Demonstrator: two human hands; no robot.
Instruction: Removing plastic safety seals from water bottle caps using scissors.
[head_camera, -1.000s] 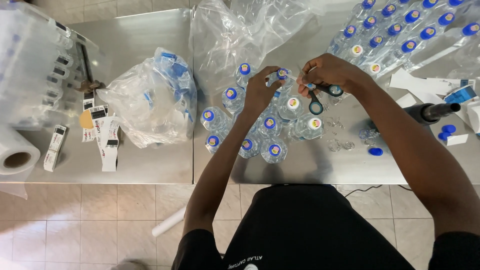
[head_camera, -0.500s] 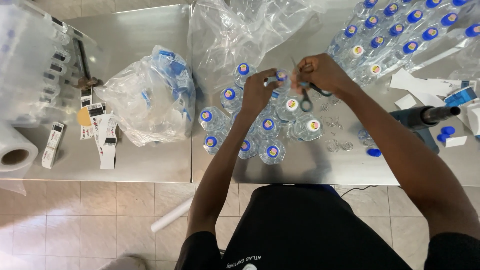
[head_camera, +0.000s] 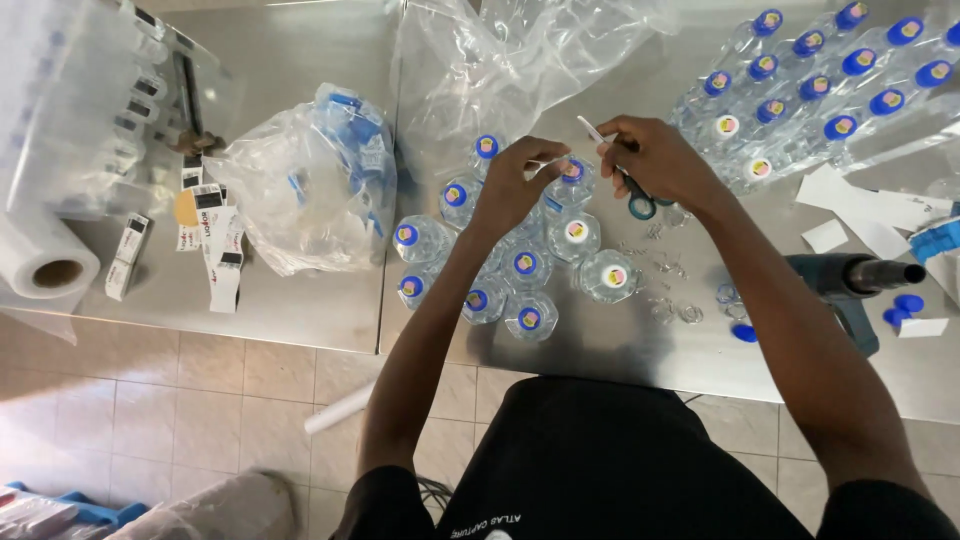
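The fingers (head_camera: 615, 135) of the right hand (head_camera: 655, 160) pinch a small strip; the left hand (head_camera: 510, 185) grips a bottle (head_camera: 572, 178) on the counter (head_camera: 600, 340). Crowded neighbours may topple if nudged.

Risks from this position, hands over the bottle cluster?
1. The left hand and right hand work close together above tightly packed bottles; a nudge might topple one into its neighbours.
2. The right hand seems to hold scissors with a thin white strip, near the left hand's fingers: possible nick.
3. Small clear rings lie loose on the steel table near the front edge; a forearm sweep could push them off.
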